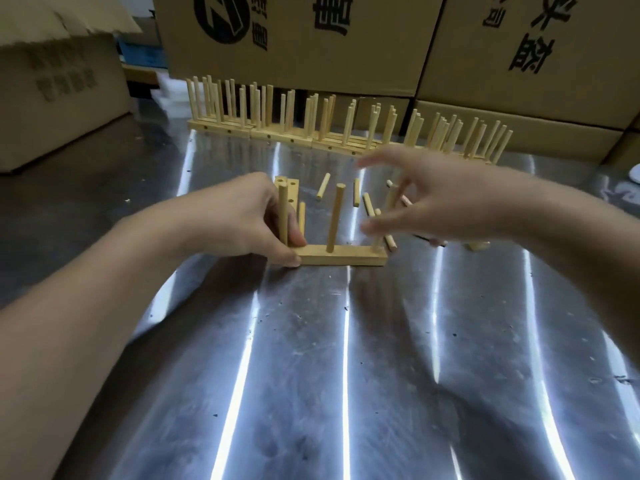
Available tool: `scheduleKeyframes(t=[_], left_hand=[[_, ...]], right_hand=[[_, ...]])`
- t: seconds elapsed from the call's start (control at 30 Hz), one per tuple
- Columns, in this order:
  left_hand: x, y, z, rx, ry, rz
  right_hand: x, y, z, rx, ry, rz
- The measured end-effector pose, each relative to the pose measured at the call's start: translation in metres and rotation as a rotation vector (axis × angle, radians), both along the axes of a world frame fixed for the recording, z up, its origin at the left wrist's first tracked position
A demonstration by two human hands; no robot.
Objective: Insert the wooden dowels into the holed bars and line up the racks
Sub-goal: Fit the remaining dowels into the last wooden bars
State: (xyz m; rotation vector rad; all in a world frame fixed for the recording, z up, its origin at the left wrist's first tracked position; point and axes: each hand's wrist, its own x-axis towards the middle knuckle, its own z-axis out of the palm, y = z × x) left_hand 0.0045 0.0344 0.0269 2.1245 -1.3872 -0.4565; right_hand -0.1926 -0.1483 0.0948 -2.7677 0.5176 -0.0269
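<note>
Three dowels [335,216] stand in the holed bar [341,259] on the desk [346,341]. The left hand [242,220] pinches the bar's left end; the right hand [433,199] (blurry) is spread above its right end.

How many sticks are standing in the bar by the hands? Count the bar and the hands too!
Upright dowels in the bar: 3
Holed bar: 1
Hands: 2, the left hand and the right hand
Total: 6
</note>
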Motion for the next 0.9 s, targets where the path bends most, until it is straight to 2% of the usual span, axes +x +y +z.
scheduleKeyframes(t=[0.1,0.2,0.27,0.4,0.47,0.6,0.9], left_hand=[[0.001,0.001,-0.001,-0.015,0.020,-0.004],[0.002,0.000,0.000,-0.002,0.015,-0.009],[0.002,0.000,0.001,0.009,0.016,-0.008],[0.001,0.001,0.000,0.001,0.019,-0.020],[0.001,0.001,-0.001,-0.003,0.029,-0.016],[0.001,0.001,-0.001,-0.004,0.028,-0.013],[-0.001,0.001,0.001,-0.010,0.061,-0.005]], right_hand=[[-0.013,-0.012,-0.007,0.227,-0.291,-0.107],[-0.008,-0.012,-0.031,0.699,-0.546,-0.232],[-0.001,-0.005,-0.045,0.931,-0.618,-0.228],[0.021,0.013,-0.056,1.141,-0.750,-0.189],[0.032,0.019,-0.059,1.133,-0.796,-0.209],[0.043,0.025,-0.068,0.980,-0.888,-0.246],[0.051,0.026,-0.084,0.714,-0.984,-0.059]])
